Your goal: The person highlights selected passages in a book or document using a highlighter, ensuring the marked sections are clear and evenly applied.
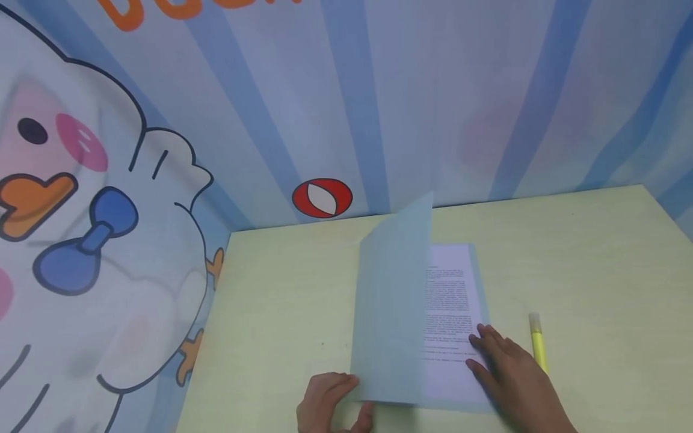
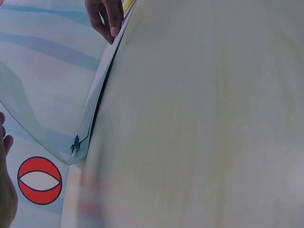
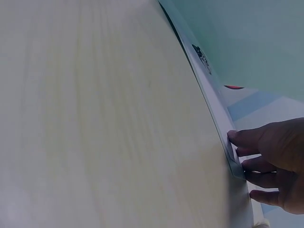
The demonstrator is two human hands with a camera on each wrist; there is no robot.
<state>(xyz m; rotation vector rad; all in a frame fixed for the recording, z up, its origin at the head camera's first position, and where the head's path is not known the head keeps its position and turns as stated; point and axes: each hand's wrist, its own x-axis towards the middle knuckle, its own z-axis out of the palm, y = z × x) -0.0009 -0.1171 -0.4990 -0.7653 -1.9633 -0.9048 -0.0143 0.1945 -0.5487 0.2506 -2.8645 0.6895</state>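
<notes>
Left hand (image 1: pixel 330 406): at the lower left corner of the folder (image 1: pixel 390 313), beside the spine. Fingers loosely bent, thumb set apart from them; no grip on anything is visible. A fingertip appears at the cover's corner in the head view; whether it touches cannot be told.

Right hand (image 1: pixel 514 379): partly spread and relaxed, lying over the right margin of the printed sheet (image 1: pixel 446 325), thumb inward on the page. In the right wrist view its fingertips meet the edge of the paper and folder; it is not closed around either.

Folder: pale blue-green, right of centre on the tabletop (image 1: pixel 271 313), back cover flat, front cover raised and tilted upright along the spine. The sheet lies inside on the back cover; its text is too small to read. A metal clip (image 2: pixel 75 146) shows inside near the spine.

Yellow marker (image 1: pixel 538 346): on the tabletop to the right of the folder, greyish cap directed away from the person, lower end hidden by the right hand.

Behind: a blue-striped backdrop (image 1: pixel 433 90) bearing a white cartoon bird (image 1: pixel 157 258) with a blue bow tie (image 1: pixel 97 237), orange lettering (image 1: pixel 130 21) and a red-and-white oval (image 1: pixel 322 198).
</notes>
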